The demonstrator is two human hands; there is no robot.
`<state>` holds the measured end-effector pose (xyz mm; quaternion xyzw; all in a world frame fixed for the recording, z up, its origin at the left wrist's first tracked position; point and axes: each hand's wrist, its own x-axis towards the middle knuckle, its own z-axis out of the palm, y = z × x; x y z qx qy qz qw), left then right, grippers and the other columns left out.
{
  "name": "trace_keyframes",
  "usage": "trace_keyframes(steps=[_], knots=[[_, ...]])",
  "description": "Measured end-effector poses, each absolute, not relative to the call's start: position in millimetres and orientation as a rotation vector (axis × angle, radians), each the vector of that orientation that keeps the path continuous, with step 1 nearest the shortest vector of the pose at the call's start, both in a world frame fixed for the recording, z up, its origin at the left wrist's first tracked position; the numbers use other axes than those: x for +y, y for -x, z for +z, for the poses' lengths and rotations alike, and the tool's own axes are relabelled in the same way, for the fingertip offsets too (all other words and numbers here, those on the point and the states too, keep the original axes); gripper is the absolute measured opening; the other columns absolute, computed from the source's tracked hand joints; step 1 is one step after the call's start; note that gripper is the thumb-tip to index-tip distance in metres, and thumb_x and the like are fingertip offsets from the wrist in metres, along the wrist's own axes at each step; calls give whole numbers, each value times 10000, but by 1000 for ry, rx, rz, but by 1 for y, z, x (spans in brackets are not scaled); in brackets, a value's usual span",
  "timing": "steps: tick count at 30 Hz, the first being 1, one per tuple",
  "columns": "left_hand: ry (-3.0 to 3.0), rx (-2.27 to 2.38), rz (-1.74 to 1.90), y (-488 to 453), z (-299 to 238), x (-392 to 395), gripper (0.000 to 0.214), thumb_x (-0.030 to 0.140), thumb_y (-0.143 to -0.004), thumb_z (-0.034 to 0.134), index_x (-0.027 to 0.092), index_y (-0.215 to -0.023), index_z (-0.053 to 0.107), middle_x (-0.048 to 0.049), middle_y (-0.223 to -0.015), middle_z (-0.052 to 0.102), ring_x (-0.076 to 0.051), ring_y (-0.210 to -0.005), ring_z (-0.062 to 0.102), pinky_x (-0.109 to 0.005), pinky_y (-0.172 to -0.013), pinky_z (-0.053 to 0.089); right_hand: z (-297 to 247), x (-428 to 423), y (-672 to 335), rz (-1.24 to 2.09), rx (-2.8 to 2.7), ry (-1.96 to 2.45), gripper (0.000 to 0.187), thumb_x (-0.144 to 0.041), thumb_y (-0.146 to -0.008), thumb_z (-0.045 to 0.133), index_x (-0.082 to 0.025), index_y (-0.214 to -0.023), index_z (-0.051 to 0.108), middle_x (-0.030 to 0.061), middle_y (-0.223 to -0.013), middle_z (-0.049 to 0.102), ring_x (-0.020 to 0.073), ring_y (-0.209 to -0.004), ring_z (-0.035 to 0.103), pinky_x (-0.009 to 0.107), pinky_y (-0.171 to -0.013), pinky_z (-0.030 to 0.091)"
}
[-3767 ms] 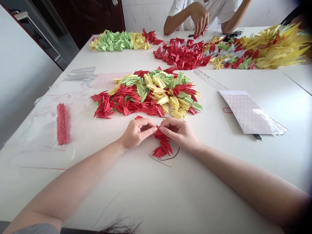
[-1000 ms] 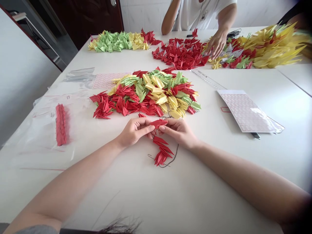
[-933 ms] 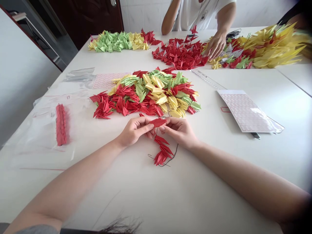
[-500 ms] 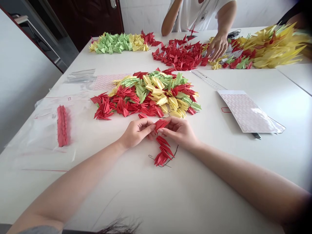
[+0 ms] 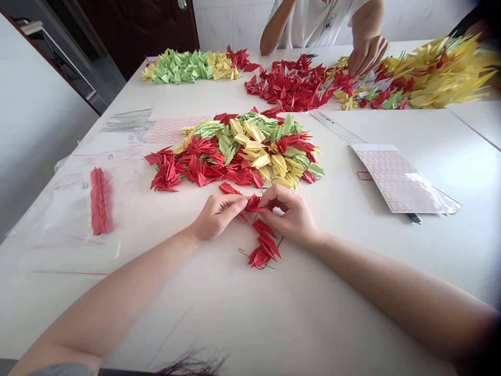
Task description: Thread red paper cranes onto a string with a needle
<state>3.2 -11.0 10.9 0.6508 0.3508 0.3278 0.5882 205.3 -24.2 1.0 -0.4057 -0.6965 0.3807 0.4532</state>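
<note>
My left hand (image 5: 217, 216) and my right hand (image 5: 289, 211) meet just above the table, pinching a red origami crane (image 5: 254, 202) between their fingertips. A dark thread runs down from there to a short string of red paper cranes (image 5: 263, 244), which lies on the table below my hands. Another red crane (image 5: 229, 188) lies loose just beyond my left fingers. Behind it spreads a large heap of red, yellow and green paper cranes (image 5: 235, 149). The held crane is partly hidden by my fingers.
A white table (image 5: 410, 277) carries long piles of paper cranes at the back. A co-worker's hand (image 5: 367, 55) rests over them. A plastic bag (image 5: 66, 209) holding a red crane stack (image 5: 99, 201) lies left; a ruler (image 5: 334, 126) and label sheets (image 5: 399, 177) lie right.
My fingers have closed in around the red crane, which now sits lower and is more hidden. A loose red crane lies by my left hand. The co-worker's hand has moved right.
</note>
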Motion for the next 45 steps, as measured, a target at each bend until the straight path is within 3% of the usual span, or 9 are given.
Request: trace_keyframes(steps=[6, 12, 17, 21, 23, 27, 31, 45], knots=[[-1446, 859, 785, -6, 8, -10, 395, 540, -884, 652, 153, -825, 707, -46, -837, 715, -213, -832, 726, -326, -797, 630, 0, -24, -207, 834, -1816, 924, 149, -113, -818, 588, -223, -755, 666, 37, -831, 616, 144, -723, 566, 277, -584, 488], [-1369, 859, 809, -6, 9, -9, 396, 543, -875, 662, 165, -756, 656, -22, -748, 663, -192, -756, 701, -324, -771, 628, -2, -24, -207, 861, -1829, 961, 152, -145, -837, 599, -229, -784, 716, 41, -854, 625, 140, -720, 566, 278, -588, 483], [-1431, 822, 822, -5, 10, -8, 301, 441, -859, 707, 143, -893, 720, -66, -888, 750, -198, -840, 724, -294, -783, 606, 0, -25, -207, 911, -1820, 997, 161, -165, -849, 595, -233, -814, 738, 44, -867, 620, 142, -734, 571, 270, -580, 470], [-1456, 827, 848, -5, 6, -7, 280, 372, -815, 756, 125, -944, 735, -89, -913, 772, -208, -858, 745, -292, -787, 610, 6, -26, -208, 1036, -1833, 949, 134, -255, -892, 599, -213, -834, 713, 65, -895, 635, 169, -793, 597, 308, -668, 505], [-1450, 840, 856, -5, 5, -7, 277, 349, -792, 778, 122, -944, 733, -90, -905, 776, -201, -829, 749, -285, -770, 614, 6, -26, -208, 1167, -1774, 958, 156, -336, -907, 625, -201, -833, 650, 56, -855, 626, 158, -737, 575, 300, -634, 490], [-1446, 862, 846, -5, 5, -7, 227, 294, -779, 785, 115, -900, 718, -82, -852, 774, -178, -767, 747, -261, -740, 613, 4, -25, -206, 1360, -1581, 1029, 342, -503, -863, 708, -210, -870, 534, 7, -767, 580, 129, -637, 528, 274, -566, 452], [-1445, 814, 821, -5, 5, -8, 206, 280, -804, 767, 107, -902, 715, -89, -832, 780, -177, -749, 753, -261, -732, 613, 1, -24, -206, 1397, -1628, 1111, 446, -626, -852, 673, -193, -834, 566, 27, -745, 609, 138, -630, 541, 282, -560, 456], [-1314, 827, 761, -5, 9, -8, 203, 283, -758, 799, 115, -807, 696, -57, -679, 737, -168, -629, 710, -278, -656, 590, 0, -24, -207, 1408, -1649, 1125, 460, -651, -848, 665, -199, -815, 586, 43, -745, 655, 170, -671, 600, 307, -589, 504]])
